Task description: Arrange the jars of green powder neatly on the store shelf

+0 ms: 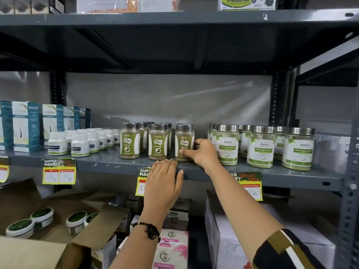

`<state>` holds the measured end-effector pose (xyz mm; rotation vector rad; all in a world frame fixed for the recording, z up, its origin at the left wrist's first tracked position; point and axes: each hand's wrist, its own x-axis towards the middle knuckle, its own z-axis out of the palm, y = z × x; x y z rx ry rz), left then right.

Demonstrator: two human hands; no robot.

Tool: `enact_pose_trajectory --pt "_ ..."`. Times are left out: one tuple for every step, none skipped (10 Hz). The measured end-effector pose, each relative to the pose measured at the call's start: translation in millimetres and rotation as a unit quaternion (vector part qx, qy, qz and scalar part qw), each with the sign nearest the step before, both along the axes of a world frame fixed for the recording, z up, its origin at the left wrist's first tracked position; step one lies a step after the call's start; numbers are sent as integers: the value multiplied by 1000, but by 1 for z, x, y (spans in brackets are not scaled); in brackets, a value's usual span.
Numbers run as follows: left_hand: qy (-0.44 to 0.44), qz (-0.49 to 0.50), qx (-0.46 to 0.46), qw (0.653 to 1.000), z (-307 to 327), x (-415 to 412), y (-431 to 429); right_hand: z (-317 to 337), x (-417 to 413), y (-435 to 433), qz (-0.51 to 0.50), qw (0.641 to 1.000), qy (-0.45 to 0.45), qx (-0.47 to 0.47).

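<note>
On shelf front edge: right hand point(202, 152) grips the rightmost Gaska jar point(184, 145), aligning it; left hand point(165, 183) flat, empty. Next: square label forward.

Shelf point(116, 164): dark grey metal. Jar point(184, 145) under the right hand point(204, 154): olive-green powder, green and white label, black lid under clear wrap. Jars point(261, 147) just right of that hand: pale green powder, white label with green leaf print, silver lids. Small bottles point(79, 144) well left of the left hand point(163, 183): white. Boxes point(25, 126) further left: teal and white. Price tags point(59, 171) on the shelf edge: yellow, red, dark green. Wristband point(149, 229) on the left wrist: black. Sleeve point(287, 251) on the right arm: black with olive and white stripes.
</note>
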<state>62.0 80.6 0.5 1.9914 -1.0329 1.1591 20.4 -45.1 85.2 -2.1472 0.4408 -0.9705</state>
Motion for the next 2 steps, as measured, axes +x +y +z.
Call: enact_pose_trajectory --pt "-7 -2 -1 1000 -1 0 -3 -2 2 -3 -3 1000 8 -5" --pt "-4 -7 1 1000 -2 1 -3 0 -6 2 -14 1000 9 -23"
